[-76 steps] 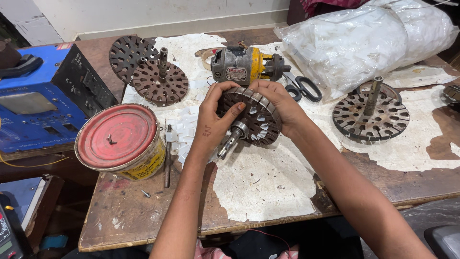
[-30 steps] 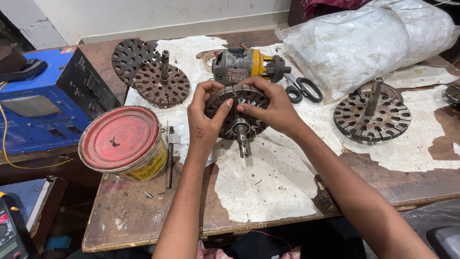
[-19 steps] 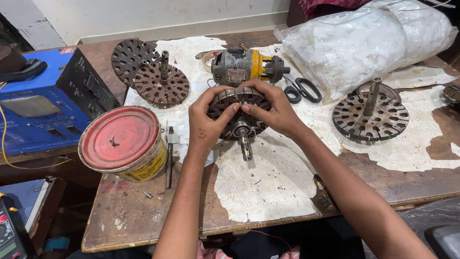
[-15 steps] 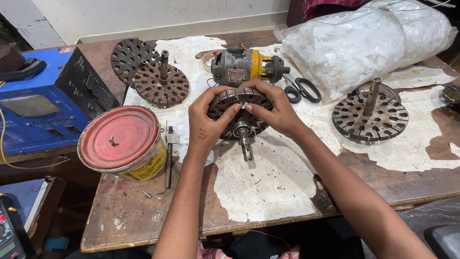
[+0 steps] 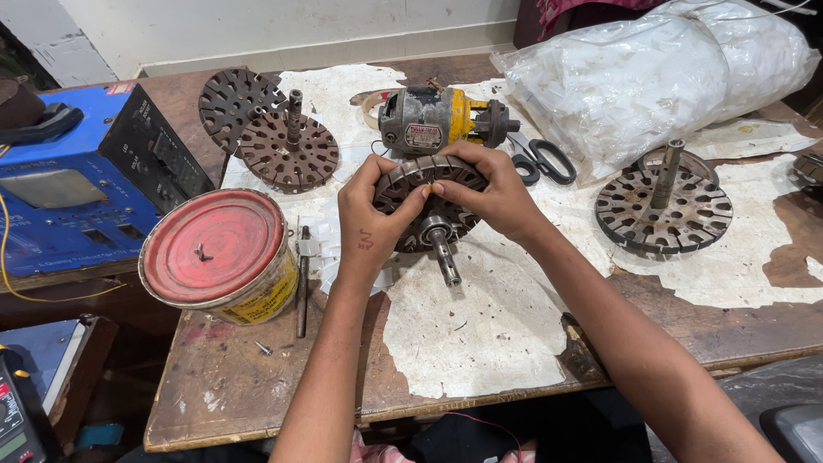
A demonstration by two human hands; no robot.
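A round slotted metal motor core point(image 5: 422, 216) with a steel shaft point(image 5: 446, 260) is held tilted above the bench, shaft pointing toward me. My left hand point(image 5: 369, 219) grips its left side, thumb on the rim. My right hand point(image 5: 489, 193) holds the top right rim, fingertips pressing at the upper slots. Both hands meet at the top of the core.
A red-lidded tin point(image 5: 219, 253) stands at left beside a thin metal rod point(image 5: 302, 283). Two slotted discs point(image 5: 287, 150) lie behind, a small grey and yellow motor point(image 5: 437, 120), scissors point(image 5: 540, 159), a white plastic bag point(image 5: 634, 77), another core on a shaft point(image 5: 664, 210), a blue box point(image 5: 77, 189).
The core was turned in my hands, its shaft swinging from lower left to point toward me. My fingers have shifted up to the top rim.
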